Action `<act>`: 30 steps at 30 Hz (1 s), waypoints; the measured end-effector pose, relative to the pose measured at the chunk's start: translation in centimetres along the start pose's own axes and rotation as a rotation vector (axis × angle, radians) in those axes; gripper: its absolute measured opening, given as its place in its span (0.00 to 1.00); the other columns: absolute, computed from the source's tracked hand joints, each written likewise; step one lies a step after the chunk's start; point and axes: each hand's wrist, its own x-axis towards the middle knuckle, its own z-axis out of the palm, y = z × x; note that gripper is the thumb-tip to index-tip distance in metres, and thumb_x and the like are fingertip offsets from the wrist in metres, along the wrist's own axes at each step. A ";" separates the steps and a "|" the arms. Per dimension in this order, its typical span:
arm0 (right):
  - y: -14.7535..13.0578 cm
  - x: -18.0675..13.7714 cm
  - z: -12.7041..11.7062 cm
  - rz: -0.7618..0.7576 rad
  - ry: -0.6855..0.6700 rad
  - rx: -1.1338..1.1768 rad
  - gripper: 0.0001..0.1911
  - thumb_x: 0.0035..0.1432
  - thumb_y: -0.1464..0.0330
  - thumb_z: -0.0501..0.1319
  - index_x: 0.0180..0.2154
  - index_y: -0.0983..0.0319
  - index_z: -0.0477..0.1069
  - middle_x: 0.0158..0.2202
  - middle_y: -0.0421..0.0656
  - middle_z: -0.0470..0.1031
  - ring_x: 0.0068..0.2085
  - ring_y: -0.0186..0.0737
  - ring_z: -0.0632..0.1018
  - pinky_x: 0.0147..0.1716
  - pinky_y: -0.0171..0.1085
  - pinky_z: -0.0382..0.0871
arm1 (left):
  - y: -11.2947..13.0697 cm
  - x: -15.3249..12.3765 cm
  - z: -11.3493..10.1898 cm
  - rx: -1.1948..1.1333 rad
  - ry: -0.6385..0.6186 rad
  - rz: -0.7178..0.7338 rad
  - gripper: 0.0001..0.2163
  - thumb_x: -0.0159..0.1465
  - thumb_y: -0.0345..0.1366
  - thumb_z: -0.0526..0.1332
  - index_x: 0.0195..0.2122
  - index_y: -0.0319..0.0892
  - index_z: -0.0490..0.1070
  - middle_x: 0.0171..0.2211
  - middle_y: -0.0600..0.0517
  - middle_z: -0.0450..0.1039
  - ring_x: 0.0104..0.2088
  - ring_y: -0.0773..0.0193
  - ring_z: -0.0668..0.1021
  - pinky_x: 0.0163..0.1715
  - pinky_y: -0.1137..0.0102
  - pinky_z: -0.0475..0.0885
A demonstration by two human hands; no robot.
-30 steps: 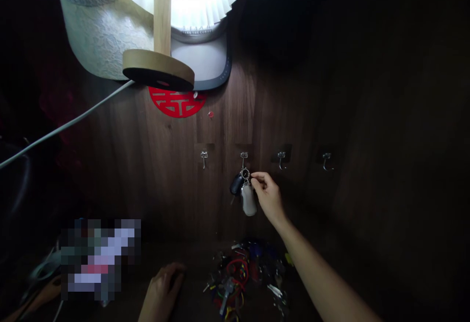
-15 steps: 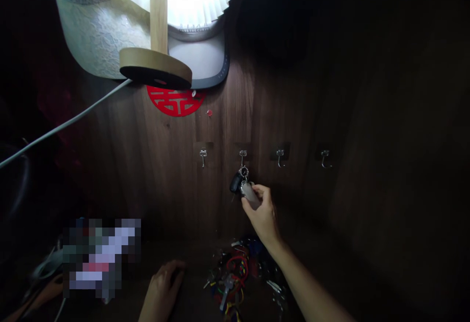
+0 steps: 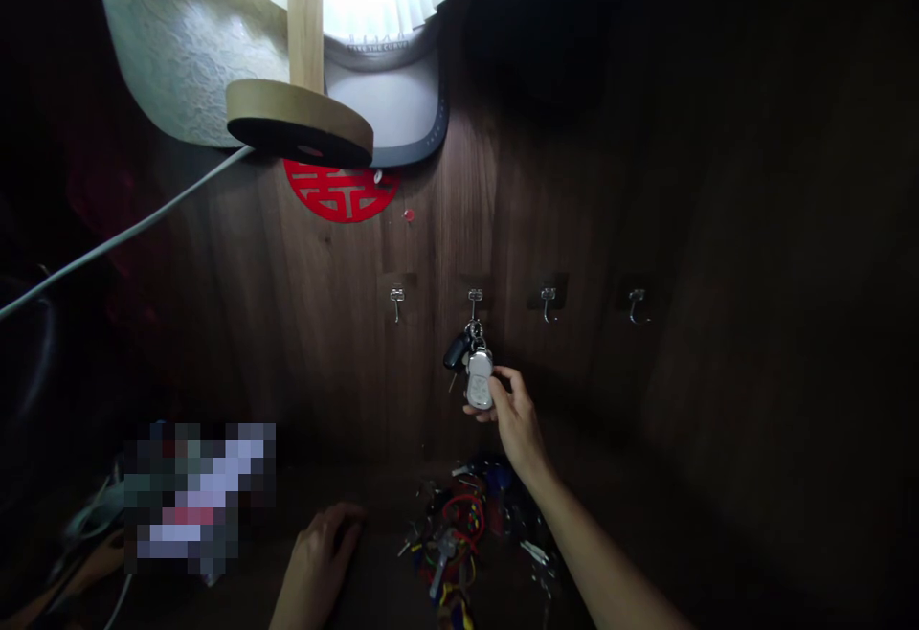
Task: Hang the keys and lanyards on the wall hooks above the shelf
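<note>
The right hand [image 3: 514, 416] is up by a silver key fob [image 3: 480, 379]. Its thumb [image 3: 501, 376] is on one side of the fob, and its first finger [image 3: 474, 409] is by the bottom. The fingers curl around the fob, but I can't tell if they are really pinching it. The fob hangs from a metal key ring [image 3: 474, 328] on the second metal hook [image 3: 474, 303] from the left. A black car key [image 3: 456, 352] hangs on the same ring, just beside the fob.

There are three more hooks in the row. One is to the left [image 3: 397, 303], and two are to the right [image 3: 548, 303] [image 3: 634, 304]. They are on a dark wood wall [image 3: 589, 180].

The left hand [image 3: 320, 553] rests on the dark wood, holding nothing, with its fingers gently curved. Just to its right is a messy pile of keys [image 3: 459, 534] with red and blue bits. A bright lamp [image 3: 305, 36] with a pleated white shade stands above the hooks, and a red paper cutout [image 3: 341, 191] is under its round wooden base.
</note>
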 end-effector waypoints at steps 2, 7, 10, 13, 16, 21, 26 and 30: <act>0.8 -0.1 -0.2 0.017 0.015 -0.028 0.23 0.55 0.50 0.53 0.44 0.61 0.59 0.29 0.43 0.77 0.26 0.41 0.79 0.21 0.34 0.71 | 0.0 0.0 0.0 0.001 -0.015 -0.013 0.09 0.60 0.36 0.53 0.34 0.46 0.74 0.34 0.52 0.79 0.37 0.59 0.80 0.39 0.67 0.74; 1.7 -0.6 -0.9 -0.011 0.031 -0.078 0.24 0.55 0.50 0.53 0.44 0.60 0.59 0.34 0.46 0.77 0.29 0.41 0.79 0.23 0.35 0.71 | -0.1 0.0 0.0 -0.017 -0.002 -0.006 0.09 0.60 0.37 0.53 0.34 0.47 0.73 0.33 0.52 0.79 0.37 0.59 0.80 0.39 0.67 0.74; 1.5 -1.0 -1.2 -0.026 0.032 -0.116 0.24 0.54 0.50 0.54 0.45 0.60 0.60 0.37 0.46 0.76 0.30 0.41 0.79 0.24 0.35 0.72 | 0.0 0.0 -0.1 -0.019 0.002 -0.003 0.09 0.60 0.37 0.53 0.33 0.47 0.73 0.33 0.53 0.79 0.36 0.59 0.80 0.38 0.68 0.75; 1.6 -1.4 -1.4 -0.041 0.040 -0.151 0.24 0.54 0.52 0.55 0.46 0.60 0.60 0.38 0.46 0.75 0.31 0.41 0.79 0.26 0.36 0.72 | 0.3 0.0 -0.2 -0.019 -0.005 -0.004 0.09 0.60 0.38 0.53 0.34 0.47 0.74 0.33 0.52 0.79 0.37 0.59 0.80 0.38 0.67 0.74; 1.9 -1.9 -1.8 -0.038 0.040 -0.184 0.24 0.54 0.53 0.55 0.47 0.60 0.59 0.38 0.45 0.73 0.32 0.41 0.79 0.28 0.37 0.72 | 0.7 0.0 -0.5 -0.010 -0.026 -0.025 0.10 0.60 0.37 0.53 0.34 0.46 0.74 0.34 0.52 0.79 0.38 0.59 0.80 0.39 0.66 0.74; 2.6 -3.4 -2.8 0.009 0.030 -0.213 0.23 0.55 0.53 0.54 0.47 0.60 0.58 0.37 0.45 0.73 0.33 0.42 0.79 0.29 0.38 0.72 | 1.0 0.0 -0.8 0.010 -0.053 -0.042 0.10 0.60 0.36 0.53 0.34 0.46 0.74 0.35 0.52 0.79 0.39 0.59 0.79 0.40 0.66 0.73; 3.6 -5.4 -4.0 0.047 0.006 -0.230 0.21 0.55 0.53 0.54 0.46 0.59 0.60 0.37 0.45 0.74 0.33 0.42 0.79 0.28 0.38 0.72 | 1.0 0.0 -0.9 0.005 -0.064 -0.033 0.10 0.60 0.35 0.53 0.35 0.46 0.73 0.35 0.52 0.79 0.39 0.59 0.79 0.41 0.66 0.73; 4.9 -6.8 -4.6 0.072 -0.014 -0.251 0.18 0.55 0.55 0.55 0.43 0.58 0.62 0.36 0.43 0.74 0.31 0.41 0.79 0.27 0.37 0.72 | 0.9 -0.1 -0.8 0.015 -0.038 -0.005 0.09 0.60 0.35 0.53 0.34 0.46 0.73 0.34 0.52 0.79 0.38 0.60 0.79 0.40 0.66 0.73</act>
